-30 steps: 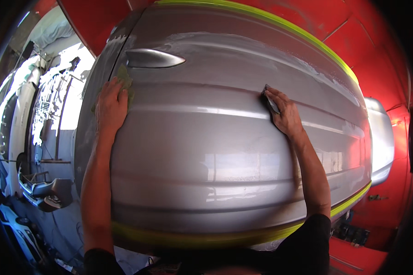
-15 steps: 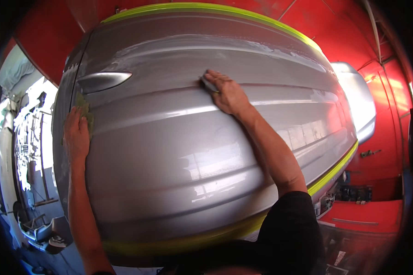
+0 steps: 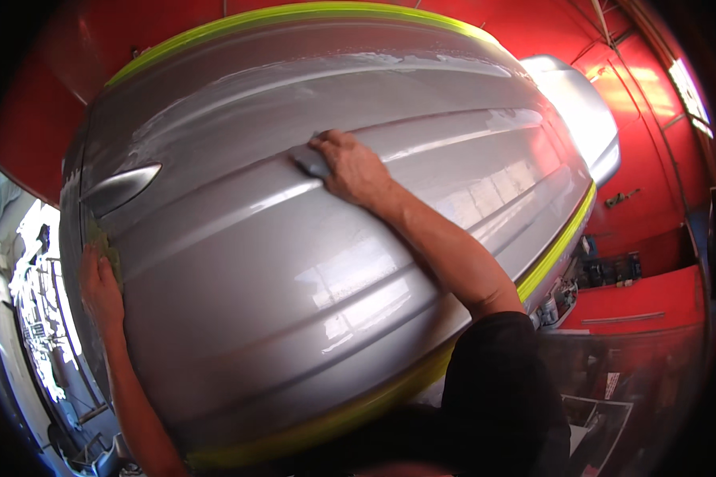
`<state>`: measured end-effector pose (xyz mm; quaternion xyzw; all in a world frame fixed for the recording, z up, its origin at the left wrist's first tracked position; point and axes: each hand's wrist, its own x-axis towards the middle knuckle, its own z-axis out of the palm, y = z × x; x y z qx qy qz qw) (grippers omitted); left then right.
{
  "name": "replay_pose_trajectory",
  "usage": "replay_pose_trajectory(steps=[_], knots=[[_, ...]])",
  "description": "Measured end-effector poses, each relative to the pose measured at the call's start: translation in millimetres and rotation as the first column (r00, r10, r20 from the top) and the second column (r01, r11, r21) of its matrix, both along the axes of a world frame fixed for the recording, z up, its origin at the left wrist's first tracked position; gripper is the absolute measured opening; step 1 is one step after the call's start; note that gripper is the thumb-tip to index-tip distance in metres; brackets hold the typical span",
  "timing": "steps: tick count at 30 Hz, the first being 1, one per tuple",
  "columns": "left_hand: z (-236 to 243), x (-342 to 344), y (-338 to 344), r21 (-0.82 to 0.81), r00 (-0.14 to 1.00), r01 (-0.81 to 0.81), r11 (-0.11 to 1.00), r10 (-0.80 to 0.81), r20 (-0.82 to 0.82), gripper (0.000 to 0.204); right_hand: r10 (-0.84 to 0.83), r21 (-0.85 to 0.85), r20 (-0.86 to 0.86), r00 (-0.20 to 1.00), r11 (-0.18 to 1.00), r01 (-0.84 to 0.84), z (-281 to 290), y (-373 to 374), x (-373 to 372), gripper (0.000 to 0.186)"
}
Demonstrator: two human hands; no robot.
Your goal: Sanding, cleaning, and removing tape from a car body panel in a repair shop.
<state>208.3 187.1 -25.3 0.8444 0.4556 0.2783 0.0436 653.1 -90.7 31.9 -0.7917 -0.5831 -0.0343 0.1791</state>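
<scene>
A silver-grey ribbed car roof [image 3: 215, 334] fills the middle of the view, with whitish dull smears along its far ribs. My right hand [image 3: 358, 171] presses a dark grey sanding pad [image 3: 307, 160] onto the roof near a rib, fingers curled over it. At the left edge of the roof, my left hand [image 3: 102, 286] rests with a yellow-green cloth or pad [image 3: 110, 248] under its fingers, partly hidden by them. Just beyond that hand is a fin-shaped antenna [image 3: 123, 189] on the roof.
Bright yellow-green masking tape [image 3: 558, 238] lines the roof's edges. Red walls [image 3: 652, 183] stand behind, with a silver-white car part [image 3: 573, 119] beyond the roof's right end. Bottles and small items [image 3: 555, 306] sit at the right beside a red surface [image 3: 644, 302].
The view has turned, so the roof appears tilted and shifted left. My right hand stays near the same rib, with the pad now more visible. My left hand remains by the antenna.
</scene>
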Motion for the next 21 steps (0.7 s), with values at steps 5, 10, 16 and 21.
replay_pose_trajectory(steps=[5, 10, 16, 21], knots=[[-3, 8, 4, 0.011, 0.997, 0.056, 0.998, -0.057, 0.049, 0.040, -0.411, 0.072, 0.086, 0.907, 0.911, 0.406, 12, -57, 110, 0.031], [-7, 10, 0, -0.026, 1.000, -0.005, 1.000, 0.006, 0.008, 0.040, -0.226, 0.173, 0.096, 0.969, 0.963, 0.208, -13, -17, 39, 0.024], [-16, -9, 12, 0.020, 0.999, 0.014, 1.000, -0.014, 0.028, 0.040, -0.357, 0.282, 0.079, 0.931, 0.904, 0.322, 1, -70, 88, 0.031], [-18, 3, 16, 0.048, 0.999, 0.035, 0.998, -0.034, -0.014, 0.041, -0.595, 0.116, 0.069, 0.801, 0.802, 0.586, 0, -93, 122, 0.050]])
